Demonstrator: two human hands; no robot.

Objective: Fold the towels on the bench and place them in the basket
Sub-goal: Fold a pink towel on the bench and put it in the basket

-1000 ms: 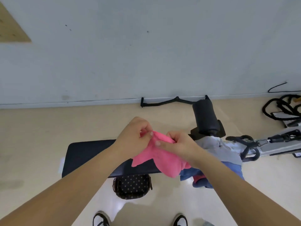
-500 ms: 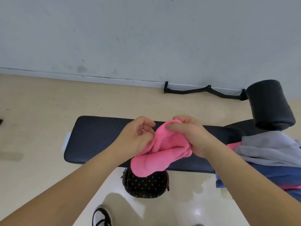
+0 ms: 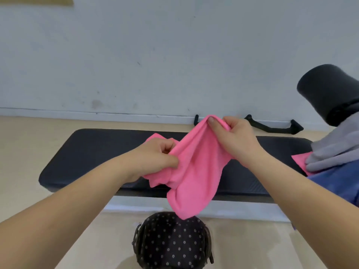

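Observation:
A pink towel [image 3: 196,171] hangs bunched in the air above the black padded bench [image 3: 93,152]. My left hand [image 3: 155,156] grips its lower left edge in curled fingers. My right hand [image 3: 235,136] pinches a top corner higher up and to the right. The towel's loose end dangles just over the dark dotted basket [image 3: 172,243], which stands on the floor in front of the bench. A heap of grey [image 3: 334,150], blue [image 3: 338,183] and pink [image 3: 300,160] towels lies on the bench's right end.
A black foam roller pad [image 3: 328,90] rises at the bench's right end. A black bar handle [image 3: 272,127] lies on the floor by the white wall. The bench's white base frame [image 3: 233,210] runs along the floor behind the basket.
The view has dropped and come closer. My hands have drawn apart: the right one lifted its corner up, the left one moved down and left, so the towel stretches out between them.

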